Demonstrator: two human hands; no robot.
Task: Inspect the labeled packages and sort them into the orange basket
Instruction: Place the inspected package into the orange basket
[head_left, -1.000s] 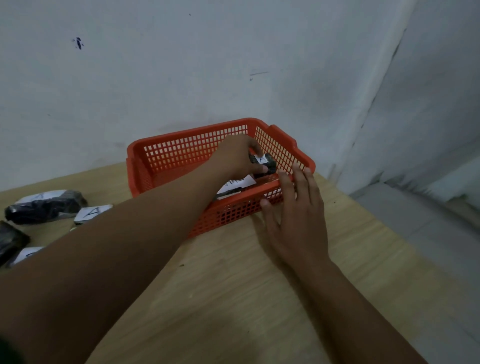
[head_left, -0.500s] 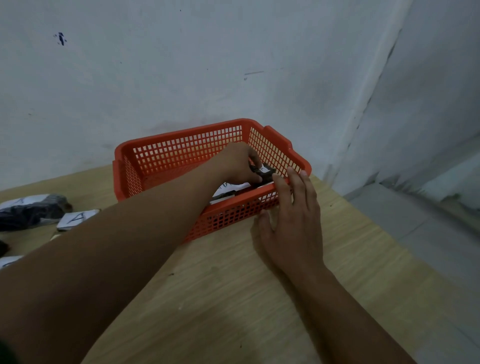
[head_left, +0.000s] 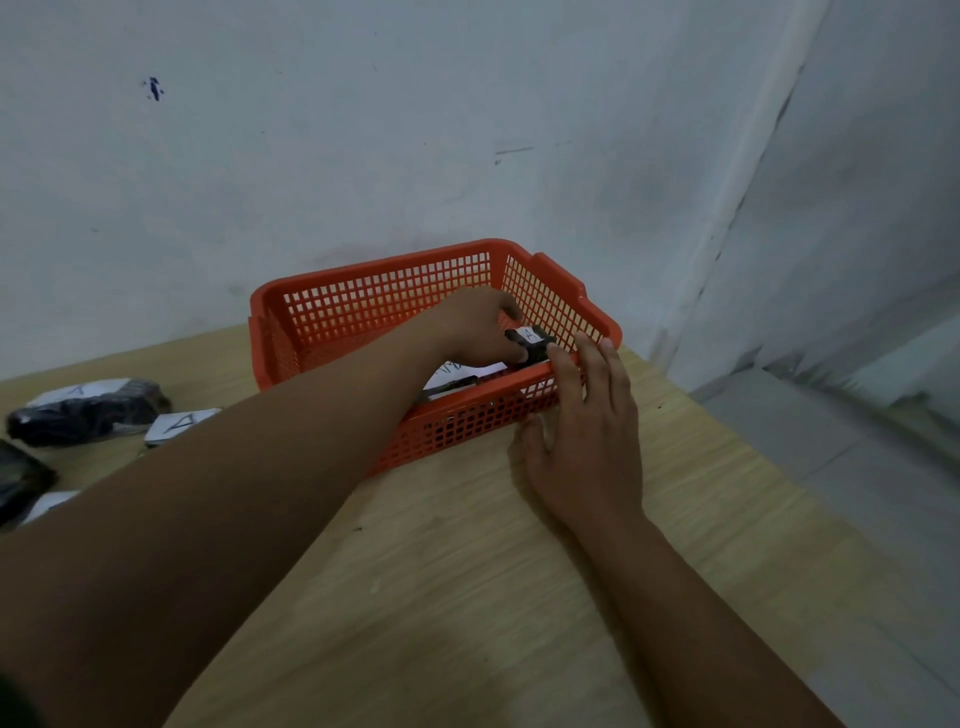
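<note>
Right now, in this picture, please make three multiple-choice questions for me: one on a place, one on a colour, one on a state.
1. Where is the small black package with the white label?
A. On the floor
B. Inside the basket, at its right end
C. On the table, left of the basket

2. What colour is the basket?
A. Blue
B. Green
C. Orange

3. What is the right hand doing?
A. Resting open against the basket's near wall
B. Lifting a package
C. Closed in a fist, away from the basket

Answers:
1 B: the left hand pinches it inside the basket, near the right wall.
2 C: the mesh walls are orange.
3 A: its fingers are spread and reach the near rim, holding nothing.
</note>
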